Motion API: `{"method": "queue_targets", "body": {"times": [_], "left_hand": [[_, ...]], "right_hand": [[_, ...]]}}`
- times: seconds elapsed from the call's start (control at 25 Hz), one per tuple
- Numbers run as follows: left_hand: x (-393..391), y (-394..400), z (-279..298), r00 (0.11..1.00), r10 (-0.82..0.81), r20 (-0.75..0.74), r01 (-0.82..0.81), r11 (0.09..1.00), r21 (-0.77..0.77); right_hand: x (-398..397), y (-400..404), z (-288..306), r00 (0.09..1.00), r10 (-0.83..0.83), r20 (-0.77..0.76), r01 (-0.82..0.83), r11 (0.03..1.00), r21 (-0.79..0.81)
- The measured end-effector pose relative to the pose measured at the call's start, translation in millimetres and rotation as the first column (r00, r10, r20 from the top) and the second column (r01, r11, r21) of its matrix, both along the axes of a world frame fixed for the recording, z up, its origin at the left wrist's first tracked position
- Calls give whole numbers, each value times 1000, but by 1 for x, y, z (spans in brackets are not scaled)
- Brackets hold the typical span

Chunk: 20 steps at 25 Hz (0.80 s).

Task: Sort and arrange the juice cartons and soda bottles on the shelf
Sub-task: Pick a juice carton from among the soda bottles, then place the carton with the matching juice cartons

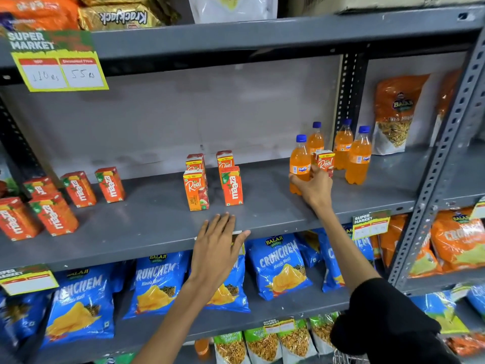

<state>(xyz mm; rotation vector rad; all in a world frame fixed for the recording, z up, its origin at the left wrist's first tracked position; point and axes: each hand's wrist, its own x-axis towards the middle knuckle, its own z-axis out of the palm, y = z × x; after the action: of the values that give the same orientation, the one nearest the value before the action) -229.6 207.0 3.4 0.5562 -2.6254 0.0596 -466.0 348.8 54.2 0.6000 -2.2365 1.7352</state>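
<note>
On the grey shelf (147,232), several orange Maaza cartons (78,189) stand at the left. In the middle stand two Real cartons (195,190) and a Maaza carton (232,185) with another carton behind it. At the right are several orange Fanta bottles (358,156) with blue caps. My right hand (313,187) grips a Fanta bottle (299,161) and touches a Real carton (325,160) beside it. My left hand (217,248) hovers flat over the shelf's front edge, fingers apart, holding nothing.
Blue Crunchem snack bags (278,266) fill the shelf below; orange bags (459,240) sit to the right. A Balaji snack pouch (396,114) leans at the shelf's far right. A grey upright post (443,164) divides the bays. A price tag (60,72) hangs from the upper shelf.
</note>
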Motion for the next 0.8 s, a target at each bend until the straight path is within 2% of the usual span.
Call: {"method": "queue_targets", "body": {"times": [0.2, 0.32, 0.48, 0.64, 0.8], "left_hand": [[3, -3, -1, 1000, -12, 5, 12, 1000, 5], [11, -7, -1, 1000, -14, -18, 14, 1000, 18], [32, -17, -2, 999, 13, -49, -12, 1000, 17], [51, -35, -3, 996, 70, -54, -69, 997, 29], [61, -44, -5, 995, 89, -51, -89, 996, 16]], "right_hand": [[18, 13, -8, 998, 4, 59, -6, 1000, 28], [55, 12, -23, 997, -80, 4, 80, 997, -12], [95, -37, -22, 997, 61, 42, -61, 998, -1], [109, -97, -4, 980, 168, 106, -177, 981, 82], [107, -126, -3, 973, 166, 161, -184, 977, 106]]}}
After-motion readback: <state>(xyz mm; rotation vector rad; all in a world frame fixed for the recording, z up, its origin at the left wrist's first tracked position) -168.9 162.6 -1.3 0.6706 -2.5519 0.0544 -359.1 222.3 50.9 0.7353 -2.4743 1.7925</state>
